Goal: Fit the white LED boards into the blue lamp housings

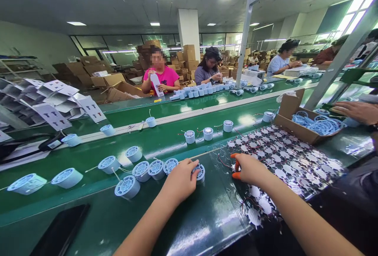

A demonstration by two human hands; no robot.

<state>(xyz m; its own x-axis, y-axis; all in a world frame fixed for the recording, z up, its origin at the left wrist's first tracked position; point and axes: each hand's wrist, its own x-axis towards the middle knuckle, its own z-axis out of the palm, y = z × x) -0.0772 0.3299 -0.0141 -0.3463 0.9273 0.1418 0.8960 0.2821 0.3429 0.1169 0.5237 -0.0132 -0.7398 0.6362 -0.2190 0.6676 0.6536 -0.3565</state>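
Observation:
My left hand (180,180) is closed round a round pale-blue plastic housing (200,172) on the green belt (189,224). Several more of these housings (141,169) lie just to its left. My right hand (249,168), with orange covers on two fingertips, pinches a small white disc with thin wires at the near edge of a clear sheet (295,157) covered with several such discs. The disc itself is mostly hidden by the fingers.
A cardboard box of blue rings (307,124) stands at the right, and another person's hand (356,111) reaches over it. Three people work across the far belt (206,102). White printed cards (59,102) are stacked at left. A black phone (60,230) lies near left.

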